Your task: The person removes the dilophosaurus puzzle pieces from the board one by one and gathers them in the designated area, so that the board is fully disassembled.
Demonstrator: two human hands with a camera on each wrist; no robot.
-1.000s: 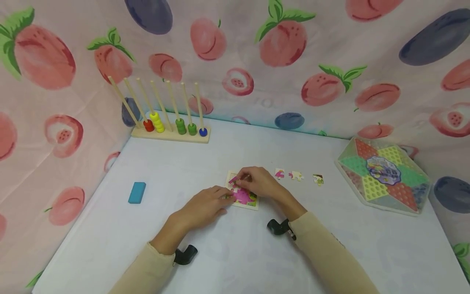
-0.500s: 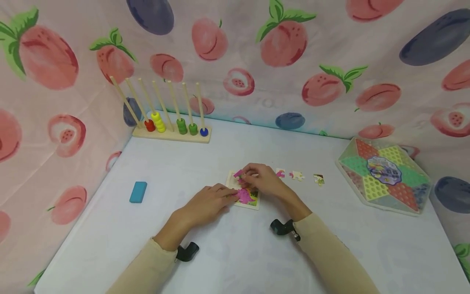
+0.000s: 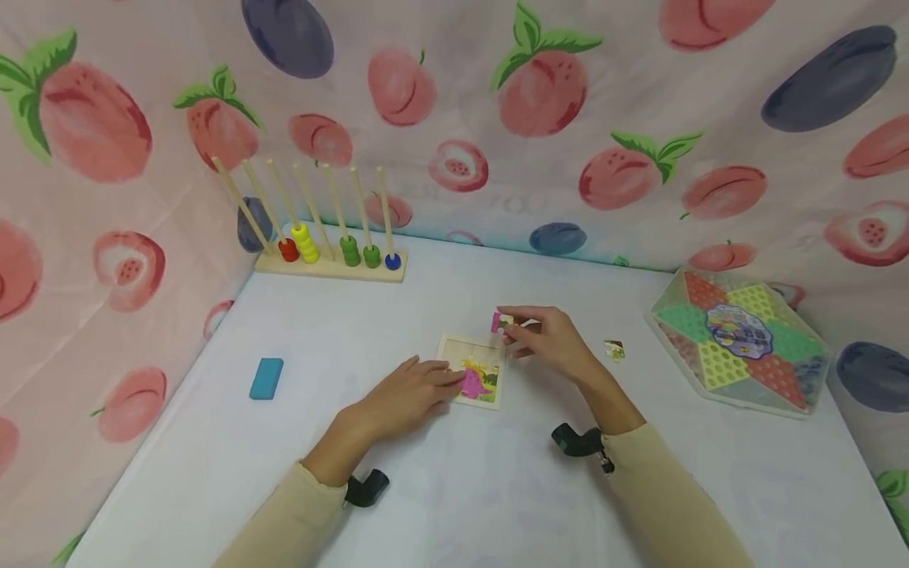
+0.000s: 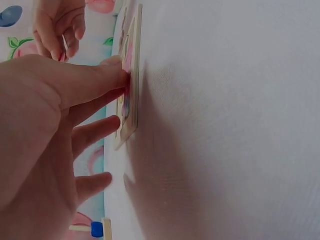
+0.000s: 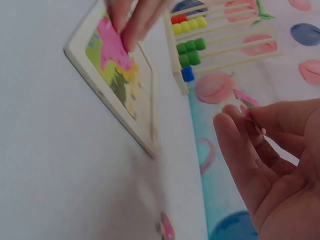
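A small wooden puzzle tray (image 3: pixel 472 348) lies mid-table, its near part filled with a pink dinosaur picture and its far strip showing bare wood. My left hand (image 3: pixel 408 394) rests fingertips on the dinosaur picture (image 5: pixel 114 47); in the left wrist view the thumb and index finger press there while the other fingers extend loosely. Just beyond the tray's far right corner, my right hand (image 3: pixel 552 339) pinches a pink and green puzzle piece (image 3: pixel 500 322) between thumb and fingers, raised above the table. Its edge (image 5: pixel 246 107) shows in the right wrist view.
One loose puzzle piece (image 3: pixel 614 350) lies right of my right hand; another (image 5: pixel 167 227) shows below it in the right wrist view. A bead-peg rack (image 3: pixel 330 270) stands back left, a blue block (image 3: pixel 266 379) at left, a hexagonal game box (image 3: pixel 738 339) at right.
My right hand has lifted the puzzle piece from over the tray and drawn it to the right and away, uncovering the tray's bare far strip. My left hand stays on the dinosaur.
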